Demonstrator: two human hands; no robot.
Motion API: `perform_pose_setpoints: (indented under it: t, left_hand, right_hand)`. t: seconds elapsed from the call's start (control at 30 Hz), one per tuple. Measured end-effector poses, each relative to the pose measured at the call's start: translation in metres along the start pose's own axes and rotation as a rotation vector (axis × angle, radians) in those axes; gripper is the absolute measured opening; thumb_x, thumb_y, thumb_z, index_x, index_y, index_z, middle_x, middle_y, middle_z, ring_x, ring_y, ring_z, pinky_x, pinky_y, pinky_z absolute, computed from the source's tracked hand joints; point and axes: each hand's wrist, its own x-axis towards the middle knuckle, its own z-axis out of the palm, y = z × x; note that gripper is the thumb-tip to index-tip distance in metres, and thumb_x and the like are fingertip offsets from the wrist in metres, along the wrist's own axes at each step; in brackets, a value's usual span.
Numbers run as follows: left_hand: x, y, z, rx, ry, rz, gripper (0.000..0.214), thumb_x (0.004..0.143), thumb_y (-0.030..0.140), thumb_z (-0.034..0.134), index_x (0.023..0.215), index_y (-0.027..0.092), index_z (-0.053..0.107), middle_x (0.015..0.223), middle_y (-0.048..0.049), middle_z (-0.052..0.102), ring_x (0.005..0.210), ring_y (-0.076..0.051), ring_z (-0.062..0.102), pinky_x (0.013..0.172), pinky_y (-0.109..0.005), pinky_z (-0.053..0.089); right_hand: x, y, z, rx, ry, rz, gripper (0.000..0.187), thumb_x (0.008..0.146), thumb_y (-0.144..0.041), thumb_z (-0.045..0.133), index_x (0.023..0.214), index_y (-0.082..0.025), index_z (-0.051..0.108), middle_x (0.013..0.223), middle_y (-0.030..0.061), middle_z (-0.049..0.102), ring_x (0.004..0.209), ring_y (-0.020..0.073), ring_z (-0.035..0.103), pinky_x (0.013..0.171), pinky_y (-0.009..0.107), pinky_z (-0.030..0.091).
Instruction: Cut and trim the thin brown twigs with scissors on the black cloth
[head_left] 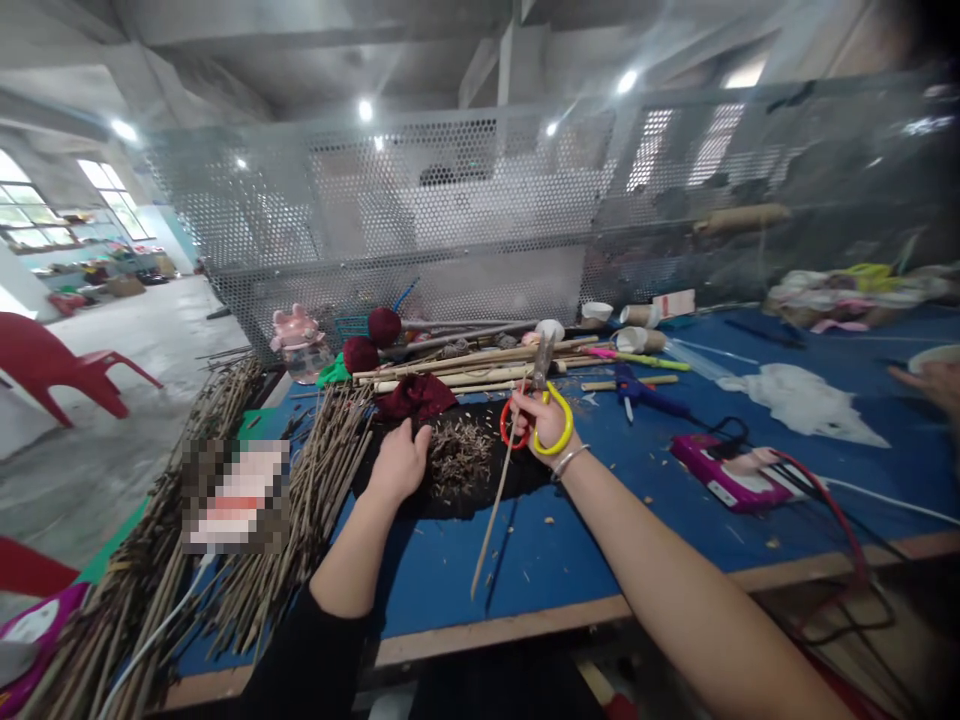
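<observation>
My right hand [541, 425] grips a pair of scissors [559, 425] with one red and one yellow handle loop, blades pointing up and away. The same hand also holds a long thin twig [495, 515], which slants down toward the table's front. My left hand [399, 462] rests at the left side of a pile of short cut twig pieces [459, 458], thumb apart from the bent fingers; its fingertips are partly hidden. Under the pile lies a black cloth [442, 505]. A dark red cloth [416, 397] is just beyond my left hand.
Bundles of long twigs [322, 490] cover the blue table's [555, 570] left side, with a blurred-out object on them. Behind lie sticks [480, 365] and dark red balls [384, 326]. A glue gun [649, 392], purple box [724, 470] with cables, and another person's hand [930, 380] are right.
</observation>
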Motion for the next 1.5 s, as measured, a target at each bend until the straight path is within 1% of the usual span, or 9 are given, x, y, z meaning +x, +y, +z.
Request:
perform_pose_setpoints:
  t: [0.1, 0.2, 0.3, 0.43, 0.57, 0.73, 1.0, 1.3, 1.5]
  left_hand:
    - [-0.005, 0.011, 0.006, -0.135, -0.004, 0.099, 0.053, 0.090, 0.041, 0.027, 0.128, 0.007, 0.044, 0.130, -0.0175, 0.049, 0.122, -0.022, 0.044, 0.101, -0.033, 0.031]
    - [-0.009, 0.022, 0.003, -0.176, 0.195, 0.153, 0.043, 0.089, 0.036, 0.035, 0.116, 0.009, 0.054, 0.122, -0.0163, 0.055, 0.117, -0.023, 0.047, 0.101, -0.036, 0.032]
    - [-0.016, 0.031, -0.003, -0.342, 0.264, 0.171, 0.038, 0.087, 0.039, 0.041, 0.112, 0.013, 0.054, 0.097, -0.0111, 0.064, 0.090, -0.019, 0.061, 0.085, -0.033, 0.044]
    - [-0.029, 0.044, -0.001, -0.691, -0.067, 0.097, 0.047, 0.083, 0.046, 0.046, 0.119, 0.016, 0.044, 0.064, 0.0004, 0.060, 0.049, -0.012, 0.058, 0.048, -0.023, 0.045]
    - [-0.039, 0.057, 0.008, -0.978, -0.397, -0.007, 0.064, 0.076, 0.036, 0.061, 0.128, 0.016, 0.032, 0.063, 0.0007, 0.061, 0.050, -0.012, 0.060, 0.045, -0.019, 0.044]
    - [-0.036, 0.057, 0.010, -1.215, -0.376, -0.095, 0.059, 0.073, 0.025, 0.066, 0.125, 0.014, 0.040, 0.069, -0.0019, 0.064, 0.053, -0.009, 0.061, 0.049, -0.017, 0.046]
    - [-0.033, 0.052, 0.011, -1.243, -0.373, -0.078, 0.061, 0.073, 0.025, 0.067, 0.128, 0.016, 0.041, 0.065, -0.0002, 0.063, 0.054, -0.011, 0.063, 0.047, -0.017, 0.047]
    - [-0.036, 0.053, 0.020, -1.157, -0.356, -0.021, 0.058, 0.076, 0.038, 0.061, 0.127, 0.019, 0.040, 0.062, 0.0014, 0.061, 0.050, -0.011, 0.061, 0.044, -0.018, 0.046]
    - [-0.038, 0.052, 0.024, -0.912, -0.257, 0.075, 0.036, 0.081, 0.050, 0.046, 0.080, 0.015, 0.054, 0.050, 0.0023, 0.055, 0.038, -0.008, 0.051, 0.036, -0.016, 0.037]
  right_hand:
    - [-0.003, 0.003, 0.001, -0.028, -0.040, 0.031, 0.041, 0.057, -0.030, 0.074, 0.087, -0.021, 0.048, 0.049, -0.0094, 0.048, 0.034, 0.0033, 0.034, 0.031, 0.014, 0.026]
    - [-0.010, 0.006, 0.006, -0.075, -0.171, 0.062, 0.041, 0.060, -0.030, 0.072, 0.091, -0.022, 0.047, 0.051, -0.0095, 0.049, 0.035, 0.0031, 0.034, 0.032, 0.014, 0.027]
    - [-0.021, 0.009, 0.016, -0.113, -0.306, 0.115, 0.046, 0.063, -0.031, 0.071, 0.099, -0.024, 0.044, 0.054, -0.0096, 0.051, 0.035, 0.0027, 0.033, 0.032, 0.013, 0.026]
    - [-0.036, 0.017, 0.032, -0.168, -0.349, 0.117, 0.052, 0.062, -0.034, 0.072, 0.104, -0.025, 0.043, 0.048, -0.0114, 0.045, 0.032, 0.0042, 0.032, 0.030, 0.015, 0.025]
    - [-0.043, 0.024, 0.038, -0.225, -0.298, 0.063, 0.053, 0.059, -0.036, 0.073, 0.101, -0.024, 0.043, 0.050, -0.0103, 0.048, 0.034, 0.0068, 0.039, 0.032, 0.018, 0.030]
    - [-0.038, 0.019, 0.033, -0.432, -0.244, -0.065, 0.045, 0.068, -0.051, 0.063, 0.095, -0.021, 0.044, 0.058, -0.0087, 0.045, 0.043, 0.0064, 0.039, 0.041, 0.020, 0.034]
    - [-0.037, 0.013, 0.024, -0.853, -0.432, -0.225, 0.045, 0.081, -0.062, 0.041, 0.093, -0.019, 0.045, 0.071, -0.0016, 0.050, 0.063, 0.0126, 0.047, 0.064, 0.027, 0.042]
    - [-0.037, 0.010, 0.025, -0.890, -0.375, -0.208, 0.049, 0.079, -0.065, 0.039, 0.093, -0.018, 0.046, 0.075, 0.0000, 0.052, 0.068, 0.0143, 0.049, 0.067, 0.028, 0.041]
    - [-0.037, 0.007, 0.027, -0.823, -0.314, -0.234, 0.040, 0.078, -0.059, 0.047, 0.083, -0.019, 0.048, 0.070, -0.0019, 0.050, 0.061, 0.0119, 0.045, 0.061, 0.025, 0.039]
